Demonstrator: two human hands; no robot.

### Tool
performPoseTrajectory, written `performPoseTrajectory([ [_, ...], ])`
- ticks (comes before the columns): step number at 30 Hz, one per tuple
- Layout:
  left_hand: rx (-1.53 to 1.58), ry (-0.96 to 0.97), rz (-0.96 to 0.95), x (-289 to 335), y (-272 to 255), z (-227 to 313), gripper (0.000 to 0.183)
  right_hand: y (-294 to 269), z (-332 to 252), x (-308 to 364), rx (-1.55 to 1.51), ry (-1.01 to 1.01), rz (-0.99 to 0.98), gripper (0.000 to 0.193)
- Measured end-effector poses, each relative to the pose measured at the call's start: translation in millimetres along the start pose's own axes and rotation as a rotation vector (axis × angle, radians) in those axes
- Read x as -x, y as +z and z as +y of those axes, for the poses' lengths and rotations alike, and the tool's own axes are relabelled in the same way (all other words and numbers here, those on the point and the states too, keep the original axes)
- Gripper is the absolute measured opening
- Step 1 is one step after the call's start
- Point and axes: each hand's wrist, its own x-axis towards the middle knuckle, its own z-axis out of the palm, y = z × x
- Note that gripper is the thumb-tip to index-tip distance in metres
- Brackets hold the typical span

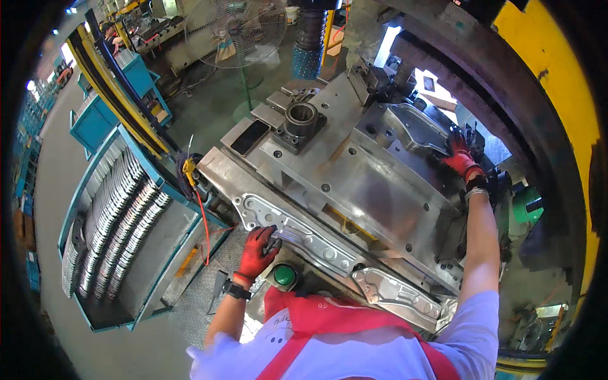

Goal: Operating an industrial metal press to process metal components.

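Note:
My left hand [258,252], in a red glove with dark fingertips, has its fingers curled over the near edge of a long stamped metal panel [310,240]. That panel lies along the front ledge of the press, its surface pierced with several holes. Farther right, my gloved right hand [460,159] reaches into the die with thumb and fingers apart. It is beside the right end of another stamped metal panel [418,126] that rests on the die [380,190]; whether the fingertips touch it is hard to tell. A shorter stamped panel [399,292] lies near my body.
A green push button [284,275] stands close to my left hand. At left, a blue-framed bin [95,158] holds stacked metal parts [120,215]. A round guide bushing [301,119] rises from the die. The yellow press frame [557,82] curves overhead at right; a fan [235,31] stands behind.

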Motion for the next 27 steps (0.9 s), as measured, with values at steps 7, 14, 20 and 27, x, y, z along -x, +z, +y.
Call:
performPoseTrajectory([
  [7, 0.232, -0.152, 0.533, 33, 14, -24, 0.048, -55, -70, 41, -0.006, 0.066, -0.054, 0.101],
  [14, 0.698, -0.722, -0.056, 89, 57, -74, 0.08, -6, -179, 270, -0.664, -0.23, 0.393, 0.067],
  [20, 0.074, -0.486, -0.159, 104, 84, -77, 0.077, 137, -222, 425, -1.141, 0.615, 0.481, 0.041],
  [27, -0.105, -0.733, -0.14, 91, 88, -55, 0.077, 236, -215, 397, -1.187, 0.698, 0.101, 0.052],
])
